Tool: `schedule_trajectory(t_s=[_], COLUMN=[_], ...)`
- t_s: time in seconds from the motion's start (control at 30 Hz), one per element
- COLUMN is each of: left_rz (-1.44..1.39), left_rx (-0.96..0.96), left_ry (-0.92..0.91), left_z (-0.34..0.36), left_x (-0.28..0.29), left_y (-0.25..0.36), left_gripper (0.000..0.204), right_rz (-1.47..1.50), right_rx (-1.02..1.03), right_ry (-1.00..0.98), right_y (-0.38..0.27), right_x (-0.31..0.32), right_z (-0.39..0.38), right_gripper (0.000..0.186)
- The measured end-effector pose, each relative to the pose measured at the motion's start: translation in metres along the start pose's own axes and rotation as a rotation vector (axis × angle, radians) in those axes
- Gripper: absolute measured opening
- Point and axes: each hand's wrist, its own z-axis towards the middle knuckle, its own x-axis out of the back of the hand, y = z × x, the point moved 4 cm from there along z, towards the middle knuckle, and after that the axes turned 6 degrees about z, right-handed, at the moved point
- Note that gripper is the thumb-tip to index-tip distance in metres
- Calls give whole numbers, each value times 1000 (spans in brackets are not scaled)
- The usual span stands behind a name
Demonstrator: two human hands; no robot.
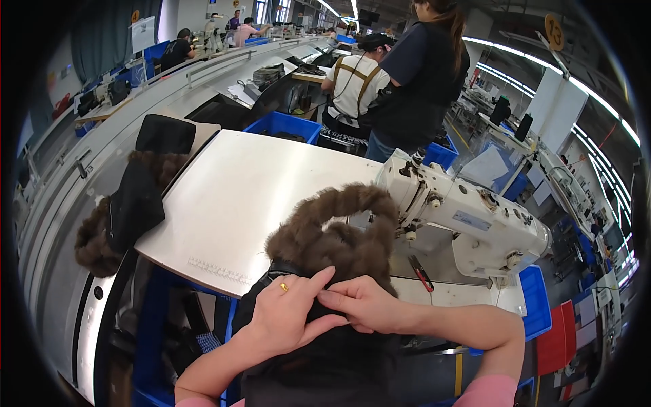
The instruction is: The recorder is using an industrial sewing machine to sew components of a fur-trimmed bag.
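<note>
My left hand [288,315], with a gold ring, grips black fabric [312,370] just below a loop of brown fur [325,244] at the front of the white sewing table. My right hand [356,305] pinches the same fabric beside it, thumb and fingers closed; the exact spot under the fingertips is hidden. The fur lies on the table in front of a white sewing machine [468,217]. Red-handled snips [420,273] lie by the machine.
At left, black pieces with fur [135,207] rest on a rail. Blue bins [536,292] flank the white table [203,203]; another [285,123] stands behind it. Two people [427,88] are close beyond the table, others [176,51] work farther back.
</note>
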Motion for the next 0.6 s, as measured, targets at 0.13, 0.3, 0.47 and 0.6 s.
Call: schedule_trajectory(t_s=[0.13, 0.3, 0.47, 0.6], left_rz=[115, 236, 102, 203], left_rx=[-42, -131, -83, -132], left_ry=[-181, -265, -29, -36], left_z=[13, 12, -24, -46], left_x=[6, 5, -8, -25], left_y=[4, 7, -27, -31], left_gripper=[64, 46, 36, 35], right_rz=[500, 765, 555, -239], right_rx=[136, 264, 504, 478], right_ry=[130, 96, 92, -120], right_y=[21, 52, 76, 32], right_x=[4, 10, 11, 20], right_z=[-3, -14, 2, 1], right_gripper=[30, 22, 19, 19])
